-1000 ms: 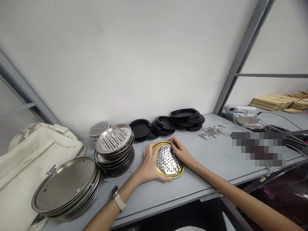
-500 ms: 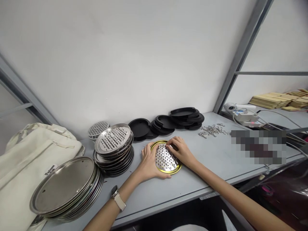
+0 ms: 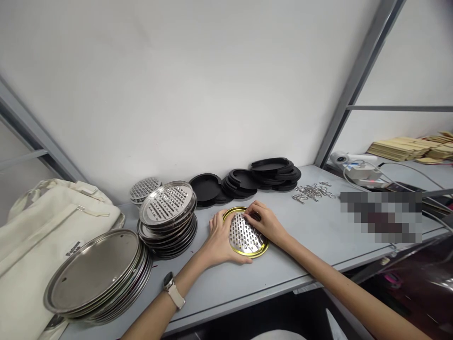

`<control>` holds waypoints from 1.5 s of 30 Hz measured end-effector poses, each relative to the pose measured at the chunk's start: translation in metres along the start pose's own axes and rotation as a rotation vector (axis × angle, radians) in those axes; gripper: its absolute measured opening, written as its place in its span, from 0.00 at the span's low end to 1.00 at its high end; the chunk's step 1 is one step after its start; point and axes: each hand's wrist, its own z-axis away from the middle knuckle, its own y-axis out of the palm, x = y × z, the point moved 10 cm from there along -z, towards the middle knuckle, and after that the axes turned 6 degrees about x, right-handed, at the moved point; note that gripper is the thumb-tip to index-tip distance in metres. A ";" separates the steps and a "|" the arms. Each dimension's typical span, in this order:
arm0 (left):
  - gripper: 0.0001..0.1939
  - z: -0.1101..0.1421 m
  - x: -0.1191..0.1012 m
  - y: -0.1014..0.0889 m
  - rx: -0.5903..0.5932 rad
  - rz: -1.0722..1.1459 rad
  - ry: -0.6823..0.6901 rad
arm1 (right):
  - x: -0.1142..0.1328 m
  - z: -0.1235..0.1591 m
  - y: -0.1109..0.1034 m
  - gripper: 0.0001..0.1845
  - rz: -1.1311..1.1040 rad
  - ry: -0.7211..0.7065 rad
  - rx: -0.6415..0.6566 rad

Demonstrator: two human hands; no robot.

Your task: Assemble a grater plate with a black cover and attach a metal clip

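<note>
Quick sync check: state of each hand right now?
Left hand: open, spread around the left edge of the yellow-rimmed disc.
Right hand: curled over the disc's upper right; whether it pinches anything can't be told.

The whole scene is taken in by a single camera worn on the person's head. It is pointed forward and down, so the table (image 3: 318,236) is seen from above at a slant, with its front edge set low and the wall (image 3: 212,94) filling much of the upper half. The left hand (image 3: 221,241) and right hand (image 3: 267,222) are viewed from fairly near, just below the middle; both forearms are cut off by the bottom edge. A wide field is covered: a bag (image 3: 53,226) is cropped at the left, and boards (image 3: 399,150), farther off, at the right.
</note>
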 end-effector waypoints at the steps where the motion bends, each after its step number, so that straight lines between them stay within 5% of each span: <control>1: 0.60 0.000 0.000 0.000 0.002 0.001 -0.002 | 0.000 0.000 0.000 0.07 -0.018 -0.001 0.007; 28: 0.66 0.000 0.012 0.007 0.036 0.008 -0.023 | -0.028 -0.003 -0.005 0.07 -0.166 0.097 0.037; 36: 0.68 -0.002 0.012 0.002 0.010 0.016 -0.015 | -0.048 0.003 -0.040 0.09 -0.094 0.232 -0.202; 45: 0.38 0.001 0.018 -0.003 -0.067 0.043 -0.071 | -0.058 0.011 -0.071 0.09 0.152 0.256 -0.378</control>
